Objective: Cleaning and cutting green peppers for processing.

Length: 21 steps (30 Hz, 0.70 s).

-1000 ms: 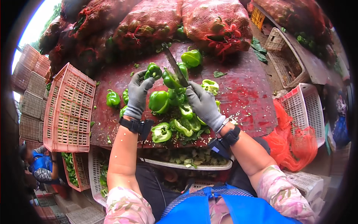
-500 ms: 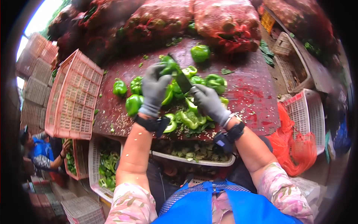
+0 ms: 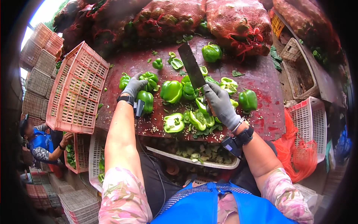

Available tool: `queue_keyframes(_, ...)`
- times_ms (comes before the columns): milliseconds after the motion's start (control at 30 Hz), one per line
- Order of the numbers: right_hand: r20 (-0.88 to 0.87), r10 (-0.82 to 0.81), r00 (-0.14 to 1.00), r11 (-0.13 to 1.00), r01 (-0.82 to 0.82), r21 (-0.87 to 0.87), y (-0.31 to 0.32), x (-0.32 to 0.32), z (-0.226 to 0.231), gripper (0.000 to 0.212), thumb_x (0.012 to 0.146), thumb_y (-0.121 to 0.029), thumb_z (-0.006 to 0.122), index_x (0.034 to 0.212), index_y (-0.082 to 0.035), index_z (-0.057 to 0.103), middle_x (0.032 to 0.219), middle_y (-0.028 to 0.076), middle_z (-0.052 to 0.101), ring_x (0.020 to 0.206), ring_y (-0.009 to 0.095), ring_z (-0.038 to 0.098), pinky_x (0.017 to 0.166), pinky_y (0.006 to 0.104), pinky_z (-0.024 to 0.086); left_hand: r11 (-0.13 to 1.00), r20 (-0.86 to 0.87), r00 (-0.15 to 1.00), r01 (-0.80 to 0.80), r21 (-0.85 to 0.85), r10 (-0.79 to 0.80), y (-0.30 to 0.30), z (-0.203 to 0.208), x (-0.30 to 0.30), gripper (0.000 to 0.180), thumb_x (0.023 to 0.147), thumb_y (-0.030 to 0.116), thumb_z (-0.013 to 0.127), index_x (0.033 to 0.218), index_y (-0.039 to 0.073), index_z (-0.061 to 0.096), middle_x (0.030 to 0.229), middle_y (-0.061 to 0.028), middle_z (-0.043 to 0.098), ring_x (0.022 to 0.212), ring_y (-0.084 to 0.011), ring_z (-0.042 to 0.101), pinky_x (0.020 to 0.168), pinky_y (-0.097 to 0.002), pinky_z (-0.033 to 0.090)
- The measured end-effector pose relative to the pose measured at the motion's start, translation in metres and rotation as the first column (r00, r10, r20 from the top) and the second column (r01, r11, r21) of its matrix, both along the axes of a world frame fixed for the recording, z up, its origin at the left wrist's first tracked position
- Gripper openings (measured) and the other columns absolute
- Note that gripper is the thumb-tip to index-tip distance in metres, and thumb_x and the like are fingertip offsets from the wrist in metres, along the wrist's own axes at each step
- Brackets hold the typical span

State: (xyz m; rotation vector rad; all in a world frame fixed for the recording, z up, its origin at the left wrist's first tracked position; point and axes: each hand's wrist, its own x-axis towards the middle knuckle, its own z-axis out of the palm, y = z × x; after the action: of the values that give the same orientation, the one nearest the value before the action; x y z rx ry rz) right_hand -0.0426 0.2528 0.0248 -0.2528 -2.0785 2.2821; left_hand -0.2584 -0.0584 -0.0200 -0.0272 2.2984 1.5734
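Observation:
My right hand [image 3: 220, 102], in a grey glove, is closed round the handle of a kitchen knife [image 3: 191, 64] with a broad dark blade. The blade points up and slightly left over the red board [image 3: 257, 119]. My gloved left hand [image 3: 135, 86] grips the left side of a whole green bell pepper [image 3: 150, 80]. Beside that hand lie another bell pepper [image 3: 146, 101] and a smaller one [image 3: 125, 81]. A large pepper [image 3: 171, 92] sits mid-board. Cut pepper halves [image 3: 174, 123] and pale seeds lie near the front edge.
Filled red mesh sacks [image 3: 238, 28] line the far side. A tilted pink crate [image 3: 76, 89] stands left of the board, a white crate [image 3: 317, 127] and orange mesh bag [image 3: 294, 153] right. Below the front edge is a tub of scraps [image 3: 209, 153]. A co-worker [image 3: 43, 143] is at far left.
My left hand has moved left from the cut pepper at the knife to a whole pepper. The knife has swung away, blade up. A whole pepper now shows at the board's right.

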Motion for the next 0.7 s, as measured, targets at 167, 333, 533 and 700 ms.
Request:
queue_keyframes(167,0.008,0.022,1.000,0.999,-0.022,0.036,-0.009,0.001,-0.006,0.036,0.099,-0.030,0.054,0.120,-0.002,0.061,0.068,0.000,0.057,0.048,0.006,0.051,0.046,0.0243,0.042,0.830,-0.404,0.885,-0.037,-0.556,-0.232,0.014,0.002,0.004,0.060,0.076,0.015,0.081,0.129,0.002,0.053,0.112,-0.0145,0.065,0.100,-0.0201,0.064,0.087,-0.0324,0.053)
queue_keyframes(333,-0.328,0.039,0.944,0.999,-0.027,0.041,-0.012,0.017,0.030,0.035,0.099,-0.021,0.053,0.128,-0.001,0.056,0.077,-0.001,0.057,0.065,0.003,0.049,0.057,0.0219,0.043,0.999,-0.421,0.906,-0.047,-0.003,0.042,0.056,0.027,0.040,0.059,0.077,0.009,0.080,0.128,-0.003,0.052,0.108,-0.0109,0.064,0.094,-0.0172,0.064,0.077,-0.0296,0.055)
queue_keyframes(533,-0.365,0.086,0.927,0.804,0.152,0.575,-0.003,0.000,-0.014,0.033,0.097,-0.022,0.055,0.123,-0.002,0.056,0.085,0.017,0.065,0.081,0.034,0.064,0.073,0.0408,0.051,0.955,-0.377,0.921,0.022,0.295,0.095,0.128,0.065,0.093,0.055,0.078,0.006,0.079,0.126,-0.002,0.053,0.104,-0.0084,0.066,0.085,-0.0143,0.063,0.073,-0.0262,0.054)
queue_keyframes(700,0.140,0.148,0.979,0.988,-0.139,-0.071,0.005,0.002,-0.002,0.034,0.099,-0.036,0.054,0.114,-0.006,0.061,0.073,0.001,0.059,0.055,0.009,0.056,0.045,0.0257,0.043,0.703,-0.095,0.990,-0.003,0.711,0.100,0.111,0.036,0.109,0.039,0.089,-0.001,0.064,0.125,-0.001,0.051,0.109,-0.0116,0.065,0.094,-0.0201,0.066,0.081,-0.0325,0.055)
